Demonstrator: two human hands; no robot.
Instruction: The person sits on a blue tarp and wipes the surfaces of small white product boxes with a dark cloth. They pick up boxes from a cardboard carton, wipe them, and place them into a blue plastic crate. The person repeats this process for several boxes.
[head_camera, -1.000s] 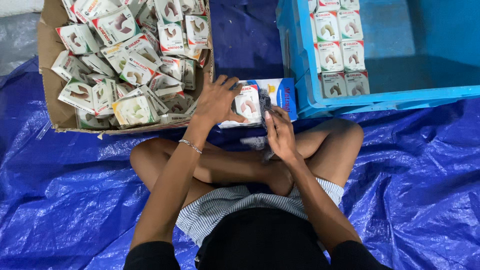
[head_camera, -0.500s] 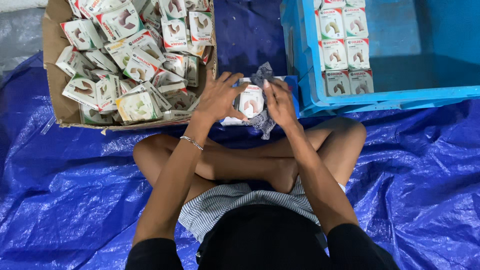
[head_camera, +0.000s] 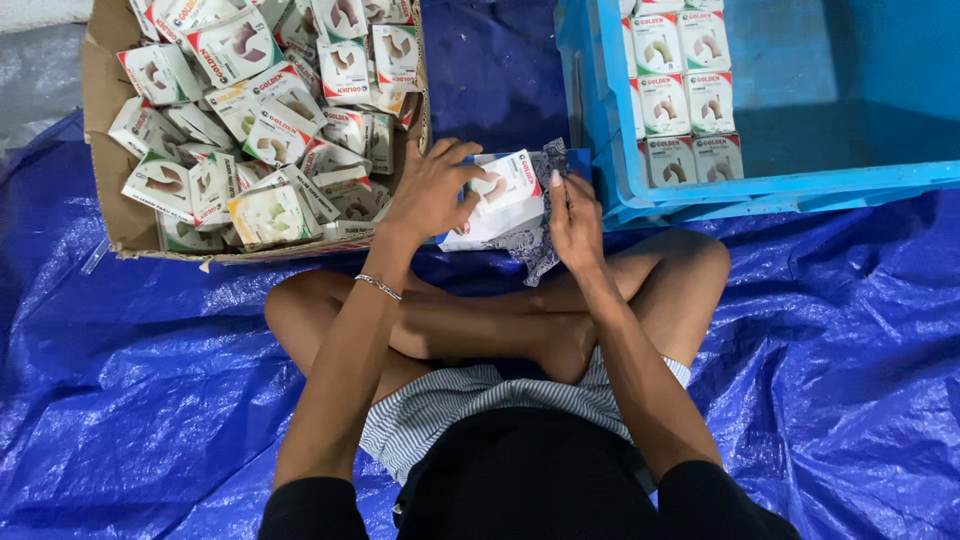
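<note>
1. The left hand (head_camera: 432, 190) curls its fingers around a small white box (head_camera: 508, 183), held above the crossed legs; the box sits between the two hands, just in front of the blue crate (head_camera: 700, 195).
2. The right hand (head_camera: 572, 215) pinches a patterned grey cloth (head_camera: 540, 245) that hangs against the box's right side.
3. A cardboard carton (head_camera: 105, 110) at the left holds a loose heap of similar boxes; the crate holds a few set in neat rows.
4. A blue tarp (head_camera: 150, 400) covers the floor.
</note>
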